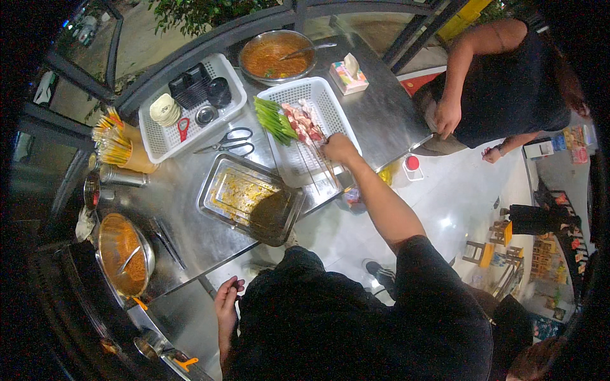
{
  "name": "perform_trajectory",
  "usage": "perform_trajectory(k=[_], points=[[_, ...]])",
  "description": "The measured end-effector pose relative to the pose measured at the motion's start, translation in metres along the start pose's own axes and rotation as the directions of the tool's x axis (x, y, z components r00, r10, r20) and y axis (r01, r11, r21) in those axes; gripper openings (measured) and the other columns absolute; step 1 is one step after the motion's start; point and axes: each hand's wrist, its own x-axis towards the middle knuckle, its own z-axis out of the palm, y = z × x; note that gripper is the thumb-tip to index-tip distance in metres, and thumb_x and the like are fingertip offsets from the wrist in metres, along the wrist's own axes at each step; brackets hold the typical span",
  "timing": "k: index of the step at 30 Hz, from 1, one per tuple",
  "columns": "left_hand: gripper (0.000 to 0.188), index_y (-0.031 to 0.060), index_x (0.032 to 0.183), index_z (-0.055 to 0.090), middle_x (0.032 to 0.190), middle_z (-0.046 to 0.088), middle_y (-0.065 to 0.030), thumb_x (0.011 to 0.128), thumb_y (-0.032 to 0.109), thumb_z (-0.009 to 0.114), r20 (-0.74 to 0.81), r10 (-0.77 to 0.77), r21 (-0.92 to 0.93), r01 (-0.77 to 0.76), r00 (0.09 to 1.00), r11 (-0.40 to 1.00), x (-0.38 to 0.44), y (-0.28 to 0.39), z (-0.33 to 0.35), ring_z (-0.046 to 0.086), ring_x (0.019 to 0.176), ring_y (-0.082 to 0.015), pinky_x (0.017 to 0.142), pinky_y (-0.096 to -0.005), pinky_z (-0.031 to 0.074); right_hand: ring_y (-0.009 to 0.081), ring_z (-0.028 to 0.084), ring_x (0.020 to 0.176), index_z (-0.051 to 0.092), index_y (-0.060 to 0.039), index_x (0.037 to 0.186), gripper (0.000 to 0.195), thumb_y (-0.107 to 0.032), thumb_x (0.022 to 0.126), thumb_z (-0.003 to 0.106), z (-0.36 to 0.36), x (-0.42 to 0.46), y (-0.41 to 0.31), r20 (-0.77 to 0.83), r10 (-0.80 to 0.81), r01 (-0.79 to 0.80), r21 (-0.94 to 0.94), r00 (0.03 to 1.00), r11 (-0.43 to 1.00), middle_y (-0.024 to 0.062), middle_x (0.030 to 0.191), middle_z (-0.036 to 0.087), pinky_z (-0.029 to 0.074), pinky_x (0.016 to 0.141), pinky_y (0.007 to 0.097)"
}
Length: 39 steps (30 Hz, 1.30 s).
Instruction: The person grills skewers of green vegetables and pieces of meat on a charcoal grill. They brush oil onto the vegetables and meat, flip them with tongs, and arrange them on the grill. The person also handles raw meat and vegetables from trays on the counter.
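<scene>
My right hand [339,148] is at the right side of a white perforated plastic basket [296,170], its fingers closed around the wooden stick of a meat skewer. Beside those fingers lie several raw meat skewers [305,125], their sticks pointing towards me. Green vegetable skewers [275,120], long and pod-like, lie left of the meat in the same basket. Low beside my body, beyond the table's front edge, is my left hand [228,299]. Its fingers are loosely curled, and a dark spot between them is too unclear to tell whether it holds anything.
A sauce-smeared metal tray [238,195] overhangs the steel table's edge. Near it are scissors [228,142], tongs [167,244] and a basket of bowls [190,128]. Sauce bowls stand behind [267,57] and left [121,252]. A tissue box [349,78] is nearby; another person [495,85] stands right.
</scene>
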Motion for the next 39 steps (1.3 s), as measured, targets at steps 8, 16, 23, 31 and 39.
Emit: perform_trajectory(k=[8, 16, 23, 31, 39], points=[[0.035, -0.0005, 0.122, 0.05, 0.108, 0.062, -0.0096, 0.093, 0.019, 0.047, 0.018, -0.016, -0.042, 0.016, 1.0, 0.999, -0.001, -0.013, -0.011, 0.056, 0.094, -0.0148, 0.079, -0.0268, 0.041, 0.0393, 0.061, 0.09, 0.065, 0.0053, 0.089, 0.028, -0.014, 0.072, 0.053, -0.013, -0.023, -0.01, -0.132, -0.126, 0.138, 0.086, 0.983, 0.987, 0.0286, 0.092, 0.061, 0.047, 0.081, 0.0435], [0.034, -0.0005, 0.121, 0.051, 0.108, 0.062, -0.0103, 0.092, 0.018, 0.048, 0.011, 0.031, -0.037, -0.031, 0.999, 0.999, 0.006, -0.011, -0.009, 0.057, 0.094, -0.0153, 0.08, -0.0274, 0.041, 0.0391, 0.062, 0.084, 0.066, 0.0037, 0.084, 0.029, -0.02, 0.069, 0.058, 0.004, -0.017, -0.011, -0.019, -0.094, 0.094, 0.031, 0.995, 0.995, 0.0247, 0.088, 0.064, 0.048, 0.076, 0.0426], [0.033, 0.0, 0.12, 0.052, 0.107, 0.062, -0.0098, 0.092, 0.019, 0.048, 0.001, 0.022, -0.041, -0.022, 1.0, 0.999, 0.002, -0.017, -0.013, 0.057, 0.093, -0.0143, 0.076, -0.0251, 0.042, 0.0204, 0.053, 0.053, 0.062, 0.0007, 0.073, 0.017, -0.017, 0.073, 0.062, -0.025, -0.029, 0.009, 0.081, -0.03, -0.027, 0.618, 0.996, 0.786, 0.0103, 0.063, 0.058, 0.04, 0.049, 0.034], [0.035, 0.0004, 0.12, 0.051, 0.107, 0.062, -0.0092, 0.092, 0.019, 0.049, 0.002, -0.016, -0.064, 0.016, 1.0, 0.998, 0.004, -0.02, -0.016, 0.057, 0.092, -0.0134, 0.073, -0.0242, 0.041, 0.01, 0.048, 0.048, 0.059, -0.0022, 0.072, 0.018, -0.017, 0.081, 0.059, -0.023, -0.028, 0.033, 0.082, -0.031, -0.017, 0.529, 0.996, 0.848, 0.0024, 0.058, 0.055, 0.035, 0.042, 0.027], [0.035, -0.0008, 0.119, 0.053, 0.105, 0.063, -0.0107, 0.092, 0.022, 0.049, -0.027, 0.014, -0.018, -0.014, 1.0, 1.0, 0.001, -0.013, -0.013, 0.058, 0.091, -0.015, 0.077, -0.0274, 0.043, 0.0281, 0.062, 0.063, 0.065, 0.0032, 0.075, 0.039, -0.032, 0.087, 0.053, -0.025, -0.04, 0.022, -0.052, -0.014, 0.03, 0.338, 0.999, 0.941, 0.0179, 0.072, 0.064, 0.047, 0.065, 0.0388]])
